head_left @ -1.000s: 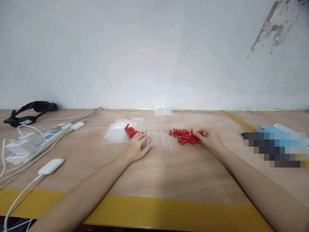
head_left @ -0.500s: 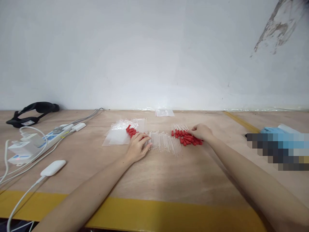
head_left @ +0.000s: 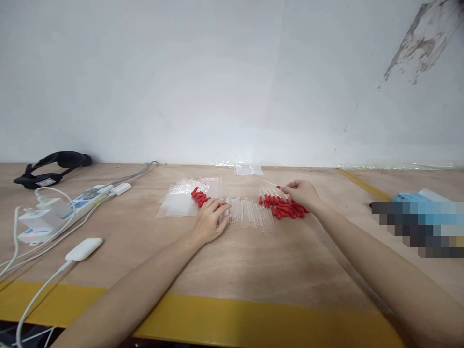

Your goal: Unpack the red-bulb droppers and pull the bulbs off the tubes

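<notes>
One red-capped dropper is pinched in the right hand fingers; the left hand fingers lie flat, open, on clear tubes.

On the bench, the glass tubes lie between my left hand and my right hand. Bags sit left of them, the power strip farther left, and a headset behind it by the wall.
</notes>
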Demonstrator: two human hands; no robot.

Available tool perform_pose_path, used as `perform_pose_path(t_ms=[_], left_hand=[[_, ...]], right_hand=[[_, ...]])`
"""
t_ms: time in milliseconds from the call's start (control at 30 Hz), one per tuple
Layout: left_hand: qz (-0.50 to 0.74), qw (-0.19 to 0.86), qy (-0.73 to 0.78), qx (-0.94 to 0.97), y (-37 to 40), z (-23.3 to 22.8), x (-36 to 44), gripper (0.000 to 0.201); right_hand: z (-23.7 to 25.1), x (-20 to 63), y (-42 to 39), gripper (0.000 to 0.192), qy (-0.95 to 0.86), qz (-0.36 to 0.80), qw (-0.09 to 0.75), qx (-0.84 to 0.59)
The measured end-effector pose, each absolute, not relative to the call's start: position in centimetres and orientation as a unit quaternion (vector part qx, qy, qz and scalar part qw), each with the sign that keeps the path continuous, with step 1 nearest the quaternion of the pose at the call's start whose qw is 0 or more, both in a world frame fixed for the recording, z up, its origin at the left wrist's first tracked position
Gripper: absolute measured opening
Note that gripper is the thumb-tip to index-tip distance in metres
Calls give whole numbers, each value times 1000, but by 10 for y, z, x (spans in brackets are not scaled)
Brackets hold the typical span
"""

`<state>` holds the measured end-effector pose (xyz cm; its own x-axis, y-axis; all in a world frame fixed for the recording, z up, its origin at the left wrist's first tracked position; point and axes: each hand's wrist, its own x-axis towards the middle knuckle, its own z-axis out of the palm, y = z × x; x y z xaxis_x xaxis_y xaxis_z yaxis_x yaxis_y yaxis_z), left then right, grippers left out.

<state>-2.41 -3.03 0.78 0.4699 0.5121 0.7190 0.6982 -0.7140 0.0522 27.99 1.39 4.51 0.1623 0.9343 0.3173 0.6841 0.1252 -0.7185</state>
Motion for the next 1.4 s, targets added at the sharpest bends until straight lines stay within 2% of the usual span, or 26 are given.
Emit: perform_pose_path(t_ms=[133, 233, 400, 500, 600, 700, 900, 1400], left_hand=[[-385, 157, -344, -842, -32, 10, -14, 31], [-378, 194, -322, -846, -31, 9, -8, 31], [-360, 222, -283, -861, -28, 4, -8, 17], [-332, 218, -282, -874, -30, 3, -8, 19], [-322, 216, -272, -881, -35, 5, -5, 20], [-309, 211, -257, -891, -39, 7, -2, 20], [-286, 193, -259, -902, -41, 5, -1, 25], [-321, 166, -277, -891, -45, 4, -9, 25]], right_hand=[[36, 251, -17, 20, -711, 132, 436, -535], [20, 231, -39, 15, -767, 60, 434, -470], [-1, 217, -54, 12, -787, 18, 424, -447], [0, 212, -57, 14, -794, -6, 420, -440], [2, 207, -59, 25, -812, -62, 402, -418], [3, 202, -61, 18, -833, -121, 371, -392], [2, 205, -63, 19, -841, -194, 339, -374], [2, 224, -63, 21, -851, -179, 333, -365]])
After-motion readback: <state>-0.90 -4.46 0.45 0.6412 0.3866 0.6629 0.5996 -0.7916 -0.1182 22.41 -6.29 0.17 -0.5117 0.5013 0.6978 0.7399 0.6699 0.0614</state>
